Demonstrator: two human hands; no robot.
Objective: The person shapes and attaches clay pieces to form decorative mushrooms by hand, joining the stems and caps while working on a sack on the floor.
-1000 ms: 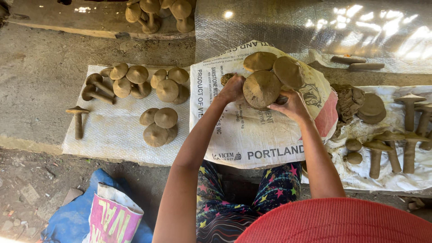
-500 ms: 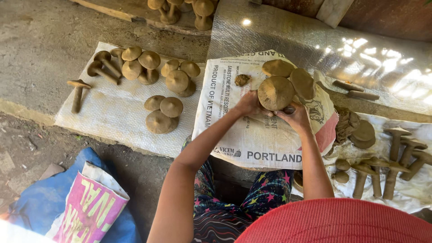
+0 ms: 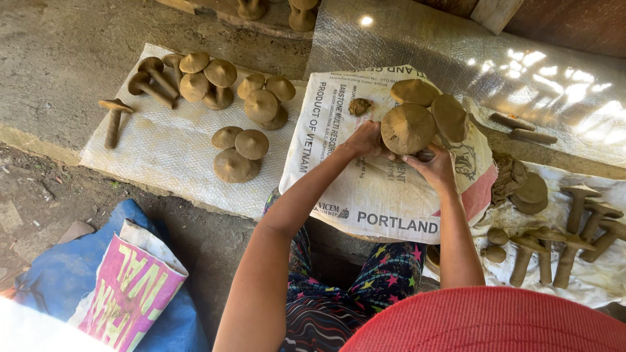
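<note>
A brown clay mushroom cap [image 3: 407, 128] rests on a white printed sack [image 3: 372, 189] laid over my lap. My left hand [image 3: 365, 140] presses against the cap's left lower edge. My right hand [image 3: 432, 165] grips its lower right side, fingers curled under it. Two more clay caps [image 3: 450, 116] lie just behind it on the sack. A small lump of clay [image 3: 359, 105] sits on the sack to the upper left of my left hand.
Several finished clay mushrooms [image 3: 248, 104] lie on a white woven sheet [image 3: 156, 150] at left. Stemmed clay pieces [image 3: 574, 225] lie on plastic at right. A blue and pink bag [image 3: 124, 293] sits at lower left. Shiny plastic sheeting [image 3: 521, 58] covers the back.
The view has shifted, so everything sits lower and more to the right in frame. My hands stay on the clay cap; a small clay lump now shows beside the left hand.
</note>
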